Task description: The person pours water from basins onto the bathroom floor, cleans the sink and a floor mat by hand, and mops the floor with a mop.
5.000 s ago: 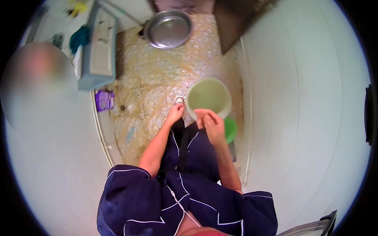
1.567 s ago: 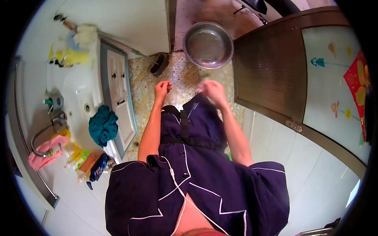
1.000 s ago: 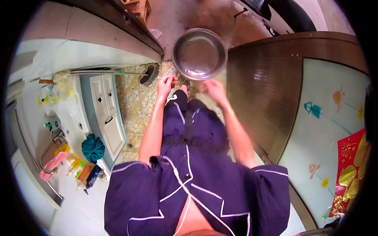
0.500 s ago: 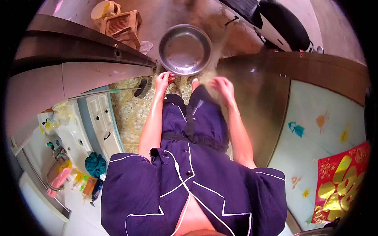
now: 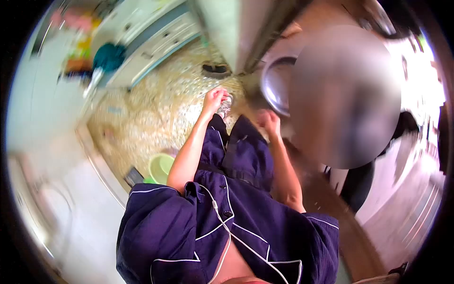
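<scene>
My left hand (image 5: 216, 100) hangs in front of my left leg, its fingers curled; whether anything is in them is too small to tell. My right hand (image 5: 269, 122) is blurred by motion beside my right leg, near the rim of a round metal basin (image 5: 275, 90). A grey blurred patch covers the right part of the basin. Neither hand appears to touch the basin. Below my left hand, a shoe (image 5: 225, 106) shows on the patterned floor.
A pale green bucket (image 5: 161, 167) stands on the floor (image 5: 137, 118) at left. A brush head (image 5: 216, 70) lies near the wall edge. Upper left is a cabinet (image 5: 158, 45) with a teal cloth (image 5: 109, 57) on its counter. Beyond the threshold, dark objects are blurred at right.
The view has swung round to the right: the basin now appears farther right, and the green bucket has come back into view at left. Both hands remain low in front of my body.
</scene>
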A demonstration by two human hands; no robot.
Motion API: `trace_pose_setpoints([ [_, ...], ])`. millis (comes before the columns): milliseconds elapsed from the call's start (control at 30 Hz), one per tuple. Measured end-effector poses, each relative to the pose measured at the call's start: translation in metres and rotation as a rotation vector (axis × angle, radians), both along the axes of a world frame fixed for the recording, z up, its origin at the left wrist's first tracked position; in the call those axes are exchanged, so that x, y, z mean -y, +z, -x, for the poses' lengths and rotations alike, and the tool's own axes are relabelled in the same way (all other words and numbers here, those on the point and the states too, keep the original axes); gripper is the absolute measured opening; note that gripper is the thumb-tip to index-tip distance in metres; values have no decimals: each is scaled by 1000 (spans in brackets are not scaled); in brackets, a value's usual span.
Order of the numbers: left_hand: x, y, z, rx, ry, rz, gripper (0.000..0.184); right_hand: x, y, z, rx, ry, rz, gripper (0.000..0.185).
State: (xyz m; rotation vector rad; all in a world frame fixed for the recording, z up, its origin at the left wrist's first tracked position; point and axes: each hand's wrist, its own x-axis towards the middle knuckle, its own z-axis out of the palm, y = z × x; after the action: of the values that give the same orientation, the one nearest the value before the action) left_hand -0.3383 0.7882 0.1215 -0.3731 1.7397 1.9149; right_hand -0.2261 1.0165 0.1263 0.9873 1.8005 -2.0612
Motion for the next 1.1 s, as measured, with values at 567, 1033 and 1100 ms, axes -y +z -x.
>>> trace_pose_setpoints([
  [567,320,-7,-196,126,1119,79,29,371,42,61,-167,1314,-108,22],
  [1033,415,-29,-314,262,2135,-138,27,639,-40,57,86,2006,48,18],
  [1100,406,-34,-325,244,2281,-180,28,674,-76,52,-167,2287,51,18],
])
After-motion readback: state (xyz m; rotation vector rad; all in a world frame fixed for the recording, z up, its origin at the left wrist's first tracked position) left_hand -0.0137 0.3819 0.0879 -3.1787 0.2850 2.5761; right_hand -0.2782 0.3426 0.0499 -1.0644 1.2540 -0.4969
